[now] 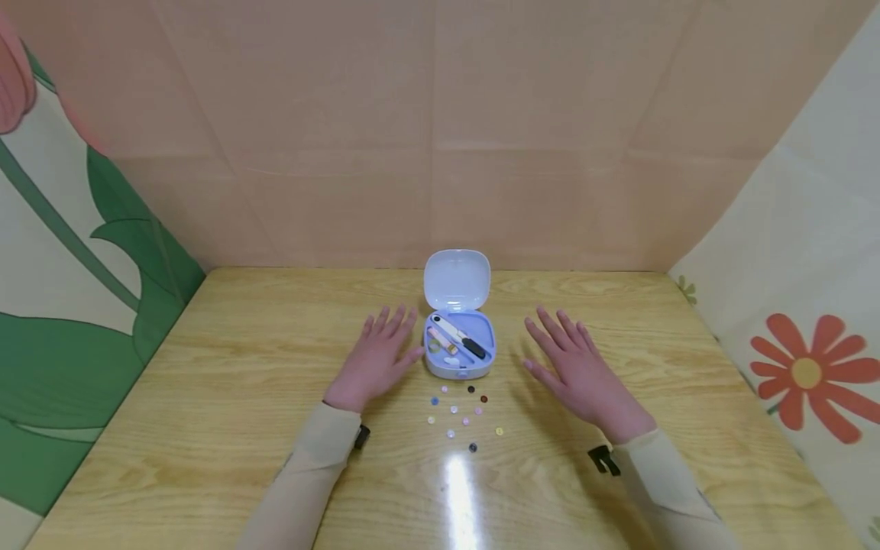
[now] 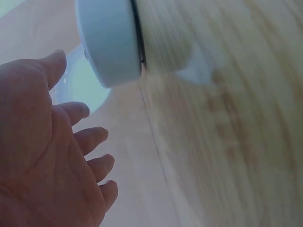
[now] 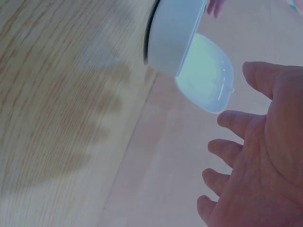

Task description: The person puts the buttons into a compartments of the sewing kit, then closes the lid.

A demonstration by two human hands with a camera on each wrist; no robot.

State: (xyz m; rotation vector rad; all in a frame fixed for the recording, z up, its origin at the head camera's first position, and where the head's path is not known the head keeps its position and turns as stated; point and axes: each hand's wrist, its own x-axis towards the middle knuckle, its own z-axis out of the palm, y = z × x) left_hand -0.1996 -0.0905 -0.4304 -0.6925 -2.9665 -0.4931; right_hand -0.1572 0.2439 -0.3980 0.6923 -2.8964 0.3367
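A small pale-blue case (image 1: 459,371) stands on the table with its lid (image 1: 457,279) raised at the back. Inside lie a white tool with a black end (image 1: 473,347), a slim pink item (image 1: 442,341) and a greenish ring (image 1: 434,346). In front of the case are scattered several small buttons, among them a blue button (image 1: 435,401) and a yellow button (image 1: 499,431). My left hand (image 1: 376,357) hovers at the case's left side, fingers spread, holding nothing. On the other side my right hand (image 1: 576,370) is likewise spread and holds nothing, a wider gap from the case.
The wooden table (image 1: 241,405) ends at a pinkish-brown backdrop (image 1: 330,191) close behind the lid. Patterned cloths flank it, a green leaf print (image 1: 55,374) on the left and a red flower print (image 1: 806,374) on the right. A light glare crosses the front of the tabletop.
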